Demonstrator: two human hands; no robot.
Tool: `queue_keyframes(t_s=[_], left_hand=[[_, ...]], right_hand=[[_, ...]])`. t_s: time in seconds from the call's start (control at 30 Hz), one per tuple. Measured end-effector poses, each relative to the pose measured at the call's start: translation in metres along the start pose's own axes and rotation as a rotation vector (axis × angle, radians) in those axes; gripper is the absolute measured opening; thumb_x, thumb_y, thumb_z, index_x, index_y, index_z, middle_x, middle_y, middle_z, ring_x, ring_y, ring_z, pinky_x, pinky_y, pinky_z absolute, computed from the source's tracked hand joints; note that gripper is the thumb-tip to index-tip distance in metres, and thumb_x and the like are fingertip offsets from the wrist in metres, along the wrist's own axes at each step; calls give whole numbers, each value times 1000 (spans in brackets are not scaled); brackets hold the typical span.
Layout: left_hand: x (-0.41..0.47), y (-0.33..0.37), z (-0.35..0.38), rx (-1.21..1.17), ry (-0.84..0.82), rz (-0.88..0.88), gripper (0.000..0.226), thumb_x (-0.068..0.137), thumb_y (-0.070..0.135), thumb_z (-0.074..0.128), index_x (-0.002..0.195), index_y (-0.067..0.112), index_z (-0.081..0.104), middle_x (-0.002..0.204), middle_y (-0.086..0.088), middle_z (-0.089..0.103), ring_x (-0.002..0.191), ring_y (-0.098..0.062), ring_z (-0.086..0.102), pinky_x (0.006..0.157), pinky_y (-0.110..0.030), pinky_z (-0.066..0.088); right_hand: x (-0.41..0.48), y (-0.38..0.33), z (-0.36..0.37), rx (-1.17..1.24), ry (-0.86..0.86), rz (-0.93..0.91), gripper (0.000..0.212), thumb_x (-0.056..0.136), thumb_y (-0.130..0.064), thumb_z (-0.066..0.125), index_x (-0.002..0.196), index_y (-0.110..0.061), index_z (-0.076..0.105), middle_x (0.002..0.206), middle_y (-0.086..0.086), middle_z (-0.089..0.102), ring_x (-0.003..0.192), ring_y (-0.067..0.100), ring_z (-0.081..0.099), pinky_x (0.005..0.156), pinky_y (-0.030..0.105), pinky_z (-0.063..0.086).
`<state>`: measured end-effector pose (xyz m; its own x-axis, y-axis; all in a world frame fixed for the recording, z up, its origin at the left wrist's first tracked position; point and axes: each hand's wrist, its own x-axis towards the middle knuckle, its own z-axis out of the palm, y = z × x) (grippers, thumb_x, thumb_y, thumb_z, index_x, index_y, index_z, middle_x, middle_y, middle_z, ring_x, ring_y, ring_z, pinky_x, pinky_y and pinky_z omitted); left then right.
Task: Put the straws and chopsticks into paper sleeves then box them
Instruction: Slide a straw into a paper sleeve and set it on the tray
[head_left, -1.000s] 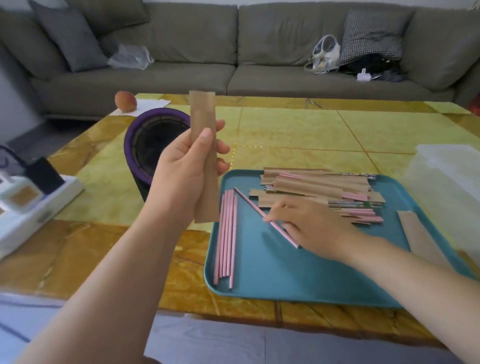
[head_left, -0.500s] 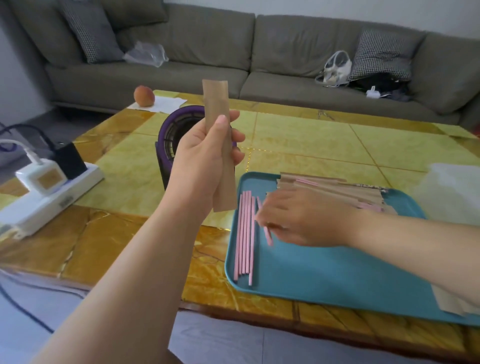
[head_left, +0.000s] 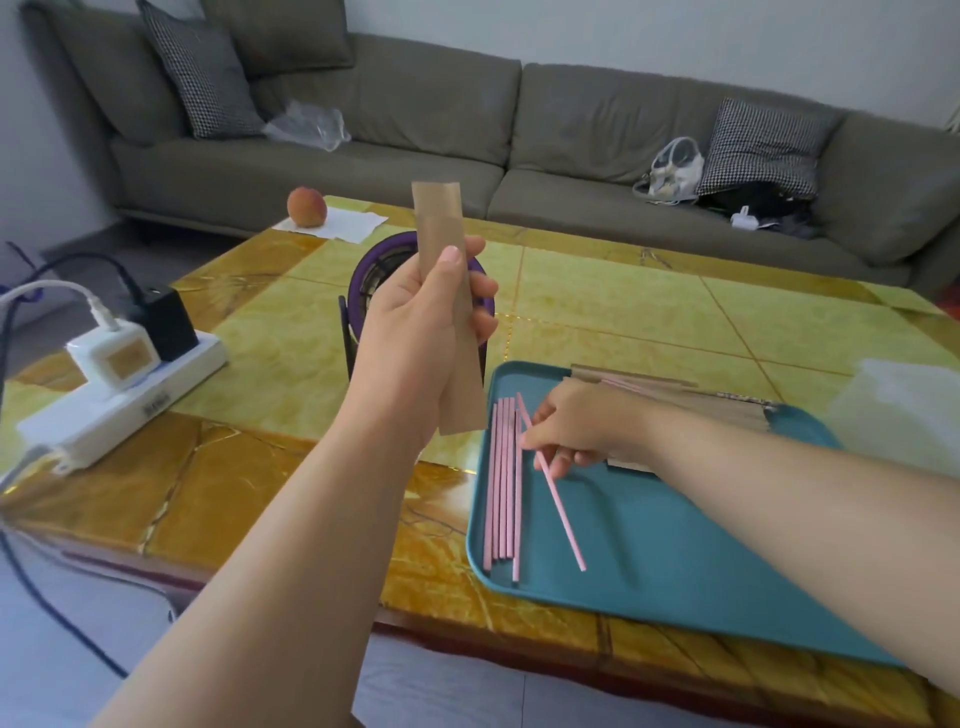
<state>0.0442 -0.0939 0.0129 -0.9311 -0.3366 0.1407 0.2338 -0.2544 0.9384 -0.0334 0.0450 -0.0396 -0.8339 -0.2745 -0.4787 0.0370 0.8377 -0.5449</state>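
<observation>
My left hand (head_left: 415, 332) holds a brown paper sleeve (head_left: 441, 228) upright above the table, thumb on its front. On the teal tray (head_left: 675, 561), my right hand (head_left: 576, 431) pinches one pink straw (head_left: 561, 514) near its upper end; the straw slants down to the right. A row of several pink straws (head_left: 501, 483) lies along the tray's left side. A pile of filled brown sleeves (head_left: 675, 395) sits at the tray's back, partly hidden by my right arm.
A purple-rimmed round container (head_left: 374, 270) stands behind my left hand. A white power strip with chargers (head_left: 124, 374) sits at the table's left. A peach (head_left: 307, 207) rests on white paper at the far edge. A translucent box (head_left: 904, 410) stands right of the tray.
My right hand has slid left across the tray with one pink straw and now pinches it beside the row. The view has turned left; my left hand still holds the sleeve upright.
</observation>
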Motion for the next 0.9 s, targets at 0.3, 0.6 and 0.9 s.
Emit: queue_keyframes(t_s=[0.3, 0.6, 0.9], left_hand=[[0, 3, -7, -23, 17, -19, 22, 100, 27, 44, 102, 21, 65, 64, 9, 61, 53, -5, 52, 70, -28, 53], [-1, 1, -6, -34, 15, -18, 22, 100, 26, 44, 101, 21, 65, 64, 8, 60, 52, -5, 51, 70, -29, 52], [-2, 1, -7, -3, 5, -11, 21, 100, 26, 44, 99, 23, 64, 63, 8, 60, 53, -5, 52, 69, -27, 53]], right_hand=[[10, -4, 15, 21, 0, 94, 16, 91, -16, 60, 95, -2, 57, 64, 9, 60, 36, 6, 54, 37, 15, 34], [8, -8, 9, -87, -40, 117, 9, 89, -8, 59, 86, 0, 59, 64, 9, 58, 49, 12, 51, 45, 16, 41], [8, -5, -2, -126, -32, 95, 5, 81, -2, 60, 78, 2, 61, 59, 9, 56, 48, 14, 51, 48, 19, 44]])
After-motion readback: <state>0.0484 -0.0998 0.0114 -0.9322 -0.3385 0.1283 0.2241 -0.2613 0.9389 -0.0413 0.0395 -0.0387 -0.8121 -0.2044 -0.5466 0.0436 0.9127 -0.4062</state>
